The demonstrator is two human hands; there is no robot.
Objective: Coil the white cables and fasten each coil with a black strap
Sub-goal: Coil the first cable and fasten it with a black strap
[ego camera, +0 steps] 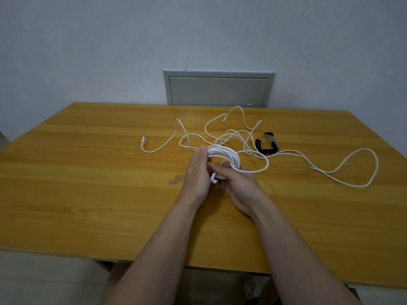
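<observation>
A coil of white cable [224, 154] sits between both hands above the middle of the wooden table [88, 183]. My left hand [197, 172] holds the coil's left side, fingers up against the loops. My right hand [236, 183] grips the coil from below and the right, thumb over its near edge. A white plug end [214, 180] pokes out between the hands. Loose white cable [343, 166] trails from the coil in a large loop to the right. More loose white cable [167, 142] tangles behind the coil and ends at the left. A black strap [267, 146] lies bent on the table right of the tangle.
A grey wall panel [219, 89] stands behind the table's far edge. A small stain [176, 179] marks the wood left of my left hand. The table's near edge [154, 259] runs under my forearms.
</observation>
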